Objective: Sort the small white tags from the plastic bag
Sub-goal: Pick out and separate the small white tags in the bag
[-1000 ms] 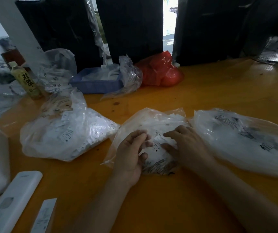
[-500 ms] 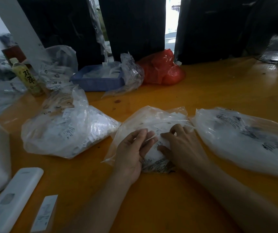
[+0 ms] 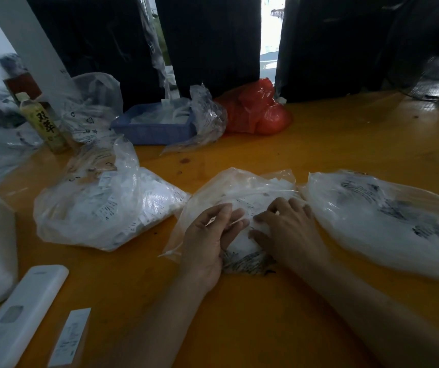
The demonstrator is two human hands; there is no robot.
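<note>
Working the crumpled clear plastic bag [image 3: 239, 192] at mid-desk: left hand [image 3: 207, 240] and right hand [image 3: 287, 229] both lie on it, fingers loosely bent; whether either pinches a small white tag [image 3: 242, 240] I cannot tell. Tags sit directly under the fingertips. Three tag-filled bags visible; tags uncountable.

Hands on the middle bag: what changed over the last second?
The left hand straightened its fingers toward the right hand, whose fingers curled in on the middle bag. Neither grip lifted anything out. The side bags, blue tray and bottle stayed put.
</note>
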